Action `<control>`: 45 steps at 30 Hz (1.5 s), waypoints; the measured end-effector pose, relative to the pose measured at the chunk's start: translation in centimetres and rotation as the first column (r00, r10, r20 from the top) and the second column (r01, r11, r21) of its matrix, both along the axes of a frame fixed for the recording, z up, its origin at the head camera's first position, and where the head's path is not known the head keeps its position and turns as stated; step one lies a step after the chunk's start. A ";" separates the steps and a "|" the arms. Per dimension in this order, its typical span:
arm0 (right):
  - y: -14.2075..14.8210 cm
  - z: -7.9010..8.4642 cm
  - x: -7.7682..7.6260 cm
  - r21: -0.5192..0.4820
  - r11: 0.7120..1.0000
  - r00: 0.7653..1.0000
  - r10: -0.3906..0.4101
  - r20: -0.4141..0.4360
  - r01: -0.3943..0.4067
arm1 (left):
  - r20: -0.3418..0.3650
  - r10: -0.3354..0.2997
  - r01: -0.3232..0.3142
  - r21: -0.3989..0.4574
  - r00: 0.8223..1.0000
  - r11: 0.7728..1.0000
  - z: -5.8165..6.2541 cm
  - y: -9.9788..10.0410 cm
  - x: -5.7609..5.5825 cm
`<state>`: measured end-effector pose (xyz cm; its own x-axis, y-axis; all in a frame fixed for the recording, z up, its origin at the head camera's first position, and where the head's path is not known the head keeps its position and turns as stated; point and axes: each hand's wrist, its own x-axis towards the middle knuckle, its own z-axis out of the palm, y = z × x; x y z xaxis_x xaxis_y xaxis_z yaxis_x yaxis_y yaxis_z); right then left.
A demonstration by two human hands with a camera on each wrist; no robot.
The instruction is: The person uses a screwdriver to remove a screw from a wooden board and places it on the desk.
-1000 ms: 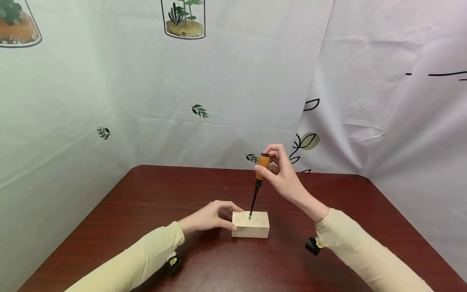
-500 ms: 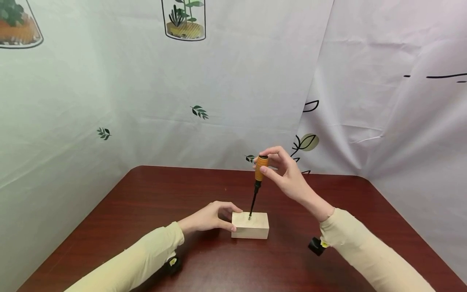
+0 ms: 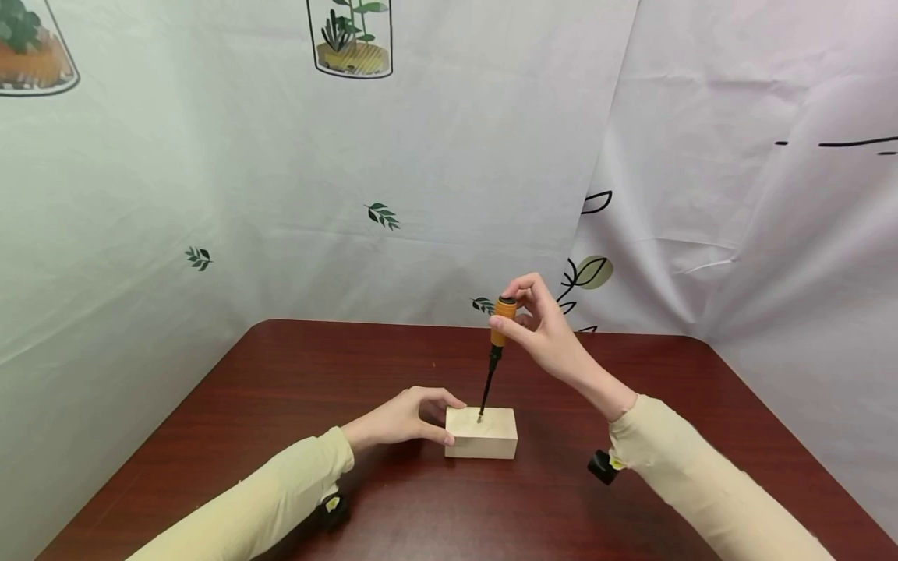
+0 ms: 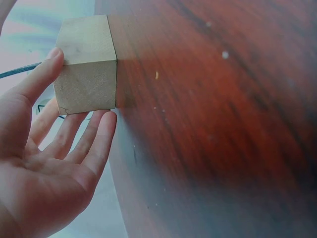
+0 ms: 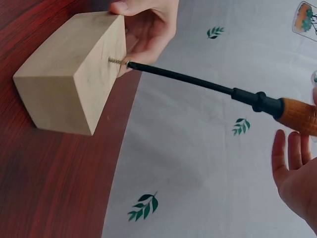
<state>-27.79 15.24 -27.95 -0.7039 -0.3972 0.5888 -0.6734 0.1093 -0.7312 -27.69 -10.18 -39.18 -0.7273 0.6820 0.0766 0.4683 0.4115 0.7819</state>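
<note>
A pale wooden block (image 3: 482, 433) lies on the table, with a thin threaded screw (image 5: 114, 61) standing out of its top face. My left hand (image 3: 401, 418) grips the block's left end, thumb on the near side and fingers on the far side. In the left wrist view, the thumb and fingertips press against the block (image 4: 85, 87). My right hand (image 3: 550, 336) holds the upper part of a screwdriver (image 3: 499, 335) with an orange handle and black shaft. The screwdriver is nearly upright, leaning slightly right, its tip at the screw's head.
The dark red-brown table (image 3: 337, 358) surrounds the block, its far edge meeting a hanging white cloth (image 3: 435, 156) printed with leaves and jars. Black wrist cameras hang under both sleeves, one under the right sleeve (image 3: 694, 475) close above the table.
My right fingers loosened and shifted around the screwdriver's handle half a second ago, and now curl round it again, the hand slightly left and higher. Left hand and block keep their place.
</note>
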 end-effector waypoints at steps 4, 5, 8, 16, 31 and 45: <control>0.1 0.2 -0.3 -0.019 0.999 0.999 -0.028 -0.020 0.028 | 0.002 0.003 -0.003 0.001 1.000 1.000 -0.1 0.0 0.0; 0.2 0.2 -0.3 -0.021 0.999 0.999 -0.029 -0.029 0.029 | 0.002 0.003 -0.003 0.001 1.000 1.000 -0.1 0.0 0.0; 0.7 0.3 -0.3 -0.007 1.000 0.999 -0.018 -0.044 0.018 | 0.002 0.004 -0.004 -0.002 1.000 1.000 -0.2 0.0 -0.1; 0.9 0.2 -0.3 -0.008 0.984 0.983 0.180 -0.039 -0.180 | -0.008 0.003 -0.003 -0.003 1.000 1.000 -0.1 -0.1 -0.1; 0.0 0.0 -0.2 -0.021 0.999 0.998 -0.037 -0.042 0.037 | 0.008 -0.004 0.004 0.006 1.000 1.000 -0.1 -0.1 -0.1; 0.2 -0.4 -0.1 -0.060 0.993 0.994 0.099 -0.033 -0.101 | -0.002 -0.001 0.001 0.003 1.000 1.000 -0.2 -0.1 -0.2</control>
